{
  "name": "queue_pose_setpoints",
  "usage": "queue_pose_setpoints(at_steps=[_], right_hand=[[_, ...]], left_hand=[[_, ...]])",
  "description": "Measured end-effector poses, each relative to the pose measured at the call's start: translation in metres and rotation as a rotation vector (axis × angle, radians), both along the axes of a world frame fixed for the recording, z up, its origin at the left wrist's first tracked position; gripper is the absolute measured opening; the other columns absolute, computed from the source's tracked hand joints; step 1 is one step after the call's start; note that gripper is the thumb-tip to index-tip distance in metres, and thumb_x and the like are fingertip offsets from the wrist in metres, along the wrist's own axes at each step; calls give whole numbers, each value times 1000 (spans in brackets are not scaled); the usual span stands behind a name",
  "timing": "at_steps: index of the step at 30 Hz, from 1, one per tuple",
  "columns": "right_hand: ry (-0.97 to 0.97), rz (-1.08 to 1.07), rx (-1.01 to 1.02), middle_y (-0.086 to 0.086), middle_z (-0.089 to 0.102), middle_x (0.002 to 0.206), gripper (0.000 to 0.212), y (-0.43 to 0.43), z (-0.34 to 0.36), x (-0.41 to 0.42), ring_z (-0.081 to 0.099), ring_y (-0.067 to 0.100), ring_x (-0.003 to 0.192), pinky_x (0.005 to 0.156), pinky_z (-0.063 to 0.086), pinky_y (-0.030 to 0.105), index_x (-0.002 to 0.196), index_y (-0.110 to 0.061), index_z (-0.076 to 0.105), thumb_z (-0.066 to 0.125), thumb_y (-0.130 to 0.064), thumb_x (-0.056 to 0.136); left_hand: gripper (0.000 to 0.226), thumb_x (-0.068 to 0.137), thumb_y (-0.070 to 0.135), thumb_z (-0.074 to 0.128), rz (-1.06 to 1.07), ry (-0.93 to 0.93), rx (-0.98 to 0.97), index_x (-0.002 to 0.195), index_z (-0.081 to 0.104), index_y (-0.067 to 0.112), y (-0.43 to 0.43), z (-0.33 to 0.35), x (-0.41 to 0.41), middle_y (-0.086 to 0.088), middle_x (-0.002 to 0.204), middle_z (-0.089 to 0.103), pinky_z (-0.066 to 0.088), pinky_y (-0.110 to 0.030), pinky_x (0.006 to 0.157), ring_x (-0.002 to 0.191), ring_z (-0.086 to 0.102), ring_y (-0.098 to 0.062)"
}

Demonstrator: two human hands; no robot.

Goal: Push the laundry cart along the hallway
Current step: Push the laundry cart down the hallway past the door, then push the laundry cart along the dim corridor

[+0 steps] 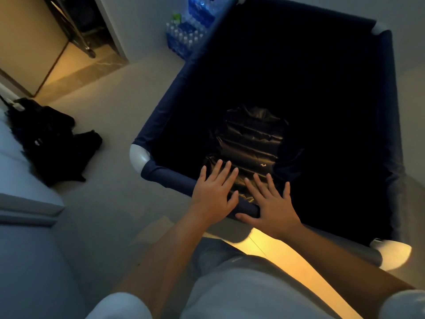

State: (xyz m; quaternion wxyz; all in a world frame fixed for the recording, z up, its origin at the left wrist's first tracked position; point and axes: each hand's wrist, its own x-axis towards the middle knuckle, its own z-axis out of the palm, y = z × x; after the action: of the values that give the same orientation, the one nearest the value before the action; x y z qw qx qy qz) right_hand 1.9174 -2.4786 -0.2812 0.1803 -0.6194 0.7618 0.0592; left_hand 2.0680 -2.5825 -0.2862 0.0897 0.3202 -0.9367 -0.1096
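The laundry cart (161, 120) fills the centre and right of the frame: navy fabric sleeved over a square top rail, white elbow joints at the corners, interior dark, with a glossy black bag (250, 143) lying inside. My left hand (212, 192) and right hand (271, 203) rest flat on the near rail, fingers spread, gripping nothing. Floor (110, 157) is pale, with a warm-lit strip at lower centre. Black clothing (53, 139) lies at left. Packs of bottled water (186, 38) are stacked at upper centre.
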Motion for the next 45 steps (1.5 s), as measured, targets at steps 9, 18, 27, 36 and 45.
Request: queue_pose_setpoints(at_steps=[9, 18, 27, 36, 45], right_hand=[[-16, -109, -15, -2, -10, 157, 88, -67, 2, 48, -21, 24, 141, 106, -19, 55, 137, -33, -21, 17, -81, 73], [-28, -198, 11, -2, -9, 157, 88, -138, -1, 89, -20, 24, 141, 107, -16, 56, 142, -33, -15, 16, -80, 75], [-26, -332, 17, -6, -22, 150, 93, -204, 3, 131, -29, 19, 136, 106, -18, 50, 138, -30, -22, 8, -83, 68], [7, -469, 22, -4, -26, 149, 94, -287, 11, 196, -33, 18, 134, 106, -20, 47, 138, -28, -24, 1, -83, 66], [44, -631, 5, 0, -31, 148, 95, -368, 9, 272, -33, 21, 135, 105, -21, 48, 136, -21, -28, 11, -81, 73]], left_hand=[[52, 86, 35, 38, -113, -37, 32, 130, 51, 12, -84, 5, 35, -10, 136, 50, 31, -57, 101, 129, 42, -30], [51, 83, 30, 54, -175, -22, 49, 131, 50, 11, -167, 5, 62, -10, 139, 47, 27, -56, 104, 131, 39, -30], [52, 86, 38, 35, -296, -70, 29, 131, 49, 15, -247, 2, 89, -8, 140, 46, 31, -53, 103, 131, 39, -26], [56, 89, 40, 25, -440, -119, 72, 138, 38, 16, -343, 1, 130, -6, 146, 38, 21, -51, 109, 137, 28, -24], [56, 93, 37, 35, -562, -144, 40, 144, 24, 19, -434, -1, 182, -4, 153, 22, 9, -48, 112, 142, 13, -22]])
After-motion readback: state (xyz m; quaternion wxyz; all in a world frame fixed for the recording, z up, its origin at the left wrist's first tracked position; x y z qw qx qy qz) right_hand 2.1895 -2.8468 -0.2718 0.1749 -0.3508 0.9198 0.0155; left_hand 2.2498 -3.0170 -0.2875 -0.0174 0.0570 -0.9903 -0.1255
